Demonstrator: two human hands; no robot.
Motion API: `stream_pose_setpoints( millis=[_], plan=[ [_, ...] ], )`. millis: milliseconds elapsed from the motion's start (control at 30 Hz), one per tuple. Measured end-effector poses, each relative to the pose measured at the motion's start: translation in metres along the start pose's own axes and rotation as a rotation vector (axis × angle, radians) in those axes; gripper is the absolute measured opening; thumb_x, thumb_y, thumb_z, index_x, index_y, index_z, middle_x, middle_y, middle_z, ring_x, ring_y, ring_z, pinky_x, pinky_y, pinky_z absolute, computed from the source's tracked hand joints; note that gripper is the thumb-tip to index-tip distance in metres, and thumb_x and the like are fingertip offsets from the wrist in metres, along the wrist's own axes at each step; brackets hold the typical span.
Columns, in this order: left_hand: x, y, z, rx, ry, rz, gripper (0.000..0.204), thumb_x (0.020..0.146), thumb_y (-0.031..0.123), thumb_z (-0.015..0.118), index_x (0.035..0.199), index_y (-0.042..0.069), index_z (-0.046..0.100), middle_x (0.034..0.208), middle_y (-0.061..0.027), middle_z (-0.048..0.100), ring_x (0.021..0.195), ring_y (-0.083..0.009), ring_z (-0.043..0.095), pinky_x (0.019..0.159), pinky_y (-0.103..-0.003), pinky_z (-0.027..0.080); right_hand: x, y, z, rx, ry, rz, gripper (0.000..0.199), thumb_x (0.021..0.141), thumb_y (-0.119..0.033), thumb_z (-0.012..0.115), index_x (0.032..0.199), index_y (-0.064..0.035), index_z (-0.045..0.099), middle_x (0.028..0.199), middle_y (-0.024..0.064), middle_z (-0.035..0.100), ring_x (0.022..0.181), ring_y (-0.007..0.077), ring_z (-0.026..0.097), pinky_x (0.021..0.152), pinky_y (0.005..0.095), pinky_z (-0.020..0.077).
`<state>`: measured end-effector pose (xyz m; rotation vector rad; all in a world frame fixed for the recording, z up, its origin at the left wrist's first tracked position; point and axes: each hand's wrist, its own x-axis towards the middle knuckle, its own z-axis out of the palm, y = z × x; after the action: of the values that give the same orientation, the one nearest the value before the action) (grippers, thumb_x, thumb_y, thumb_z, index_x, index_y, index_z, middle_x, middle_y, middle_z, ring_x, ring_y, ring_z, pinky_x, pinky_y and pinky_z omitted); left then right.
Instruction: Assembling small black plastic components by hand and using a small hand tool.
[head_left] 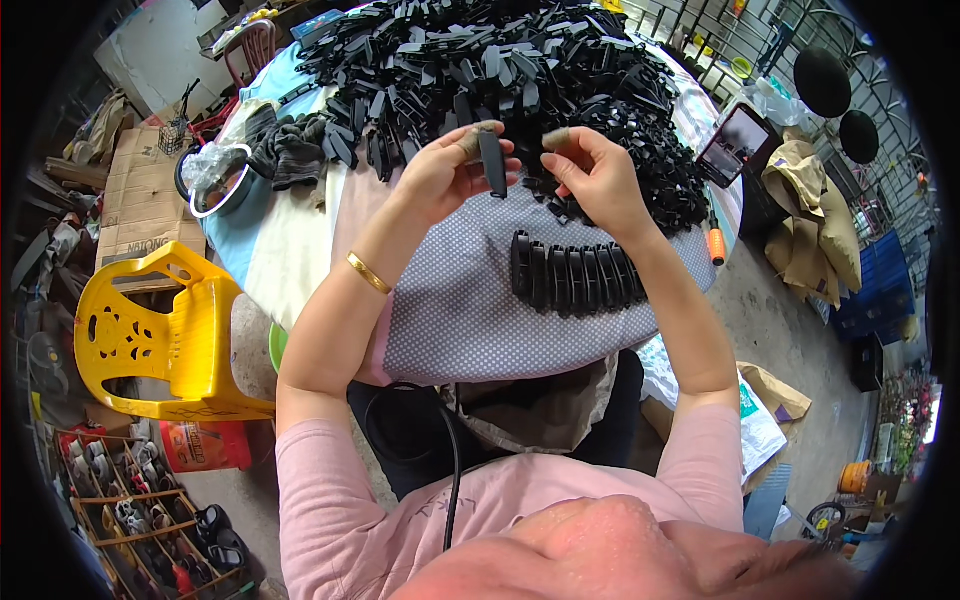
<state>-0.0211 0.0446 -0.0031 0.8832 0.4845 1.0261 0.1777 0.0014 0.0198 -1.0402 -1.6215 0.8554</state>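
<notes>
Left hand (447,174) is gripping black piece (494,167), long side pointing 12 to 6 o'clock. Right hand (601,183) is curling at piece's 3 o'clock; cannot tell if holding anything. Row of black pieces (577,279) is lying at right hand's 6 o'clock, nearer that hand.

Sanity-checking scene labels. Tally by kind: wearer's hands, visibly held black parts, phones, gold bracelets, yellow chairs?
Hands: 2 (left hand, right hand)
Held black part: 1
Phone: 1
Gold bracelet: 1
Yellow chair: 1
Total: 6
Black pile left out: too tangled to count.
</notes>
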Motion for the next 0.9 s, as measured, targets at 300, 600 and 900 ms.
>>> stream_pose_setpoints(
  millis=[300,600,900],
  plan=[
    [-0.002,-0.012,0.008,-0.125,-0.001,0.168,0.022,0.086,0.006,0.054,0.107,0.0,0.052,0.099,-0.0128,0.06,0.092,-0.023,0.06,0.082,-0.032,0.05,-0.021,-0.008,0.01,0.298,-0.051,0.282,0.018,0.09,-0.013,0.053,0.101,0.001,0.056,0.09,0.0064,0.062,0.079,0.0158,0.064,0.063,0.024,0.0529],
    [-0.012,-0.012,0.028,0.152,-0.045,0.083,0.023,0.08,-0.001,0.061,0.099,-0.001,0.048,0.098,-0.0123,0.059,0.088,-0.0194,0.062,0.078,-0.028,0.052,-0.009,0.009,-0.01,0.258,0.155,0.054,0.015,0.089,-0.009,0.053,0.098,0.0025,0.057,0.09,0.0072,0.061,0.077,0.0135,0.061,0.072,0.0276,0.0538],
    [-0.022,-0.021,0.038,0.484,-0.067,0.097,0.037,0.081,0.007,0.063,0.111,-0.003,0.043,0.096,-0.0117,0.059,0.085,-0.0189,0.063,0.074,-0.029,0.053,-0.015,-0.003,-0.007,0.227,0.07,0.009,0.015,0.089,-0.01,0.055,0.097,0.0021,0.057,0.081,0.0053,0.061,0.074,0.0117,0.061,0.07,0.0251,0.0533]
  ],
)
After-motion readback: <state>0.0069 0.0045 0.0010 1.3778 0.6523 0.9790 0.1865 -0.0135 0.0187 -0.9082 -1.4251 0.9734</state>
